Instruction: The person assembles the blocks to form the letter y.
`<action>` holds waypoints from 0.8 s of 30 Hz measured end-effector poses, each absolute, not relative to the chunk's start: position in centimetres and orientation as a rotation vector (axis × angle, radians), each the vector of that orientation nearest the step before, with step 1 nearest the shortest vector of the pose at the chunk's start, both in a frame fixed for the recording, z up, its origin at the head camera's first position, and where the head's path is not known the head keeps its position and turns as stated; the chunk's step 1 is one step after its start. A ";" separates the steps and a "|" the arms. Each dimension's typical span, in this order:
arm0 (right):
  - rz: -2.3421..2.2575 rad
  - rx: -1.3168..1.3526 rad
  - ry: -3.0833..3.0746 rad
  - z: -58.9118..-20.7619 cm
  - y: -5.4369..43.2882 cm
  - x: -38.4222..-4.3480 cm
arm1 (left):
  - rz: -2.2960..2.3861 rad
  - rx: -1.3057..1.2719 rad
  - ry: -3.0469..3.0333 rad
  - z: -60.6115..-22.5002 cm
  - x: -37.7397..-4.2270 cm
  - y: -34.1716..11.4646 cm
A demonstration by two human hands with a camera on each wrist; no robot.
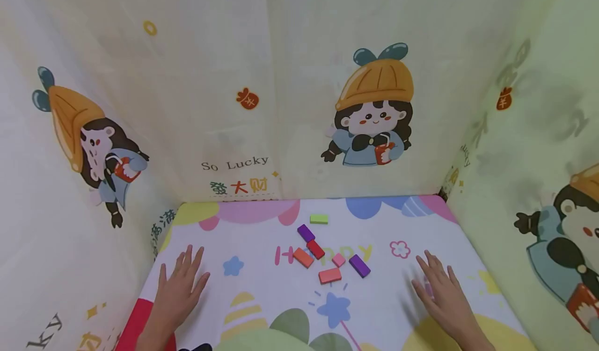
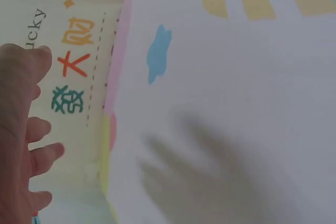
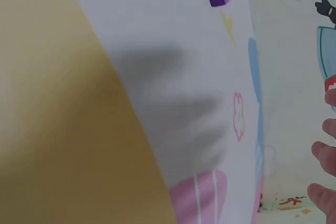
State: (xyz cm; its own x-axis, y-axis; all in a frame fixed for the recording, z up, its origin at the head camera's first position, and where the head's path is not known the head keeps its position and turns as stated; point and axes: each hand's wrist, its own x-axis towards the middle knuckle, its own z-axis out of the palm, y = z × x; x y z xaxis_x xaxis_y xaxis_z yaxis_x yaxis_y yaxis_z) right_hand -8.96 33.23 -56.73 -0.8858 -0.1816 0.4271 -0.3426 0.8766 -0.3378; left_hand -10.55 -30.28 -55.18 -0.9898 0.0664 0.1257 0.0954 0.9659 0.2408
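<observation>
My left hand (image 1: 177, 288) hovers over the left part of the table, fingers straight and spread, holding nothing. On the right side my right hand (image 1: 442, 294) is likewise spread and holds nothing. Between them lie several small blocks. A green block (image 1: 319, 219) is farthest back. A purple block (image 1: 306, 233) meets a red block (image 1: 315, 249) end to end, with an orange block (image 1: 303, 258) beside the red one. Nearer are a small pink block (image 1: 339, 260), a coral block (image 1: 329, 276) and a second purple block (image 1: 360, 266), the one closest to my right hand.
A white cloth with colourful prints (image 1: 262, 283) covers the table. Cream fabric walls (image 1: 299, 132) with cartoon figures enclose it at the back, left and right. A small black object (image 1: 198, 347) shows at the bottom edge near my left forearm. Both hands cast shadows on the cloth.
</observation>
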 end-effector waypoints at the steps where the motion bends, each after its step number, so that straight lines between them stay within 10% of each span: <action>1: 0.590 0.386 -2.650 -56.8 32.9 -9.0 | -0.388 -0.135 -2.967 -55.3 -10.7 -30.0; 24: 0.784 0.401 -2.465 -60.3 25.0 -11.5 | -1.504 0.060 -2.529 -61.6 -14.5 -20.7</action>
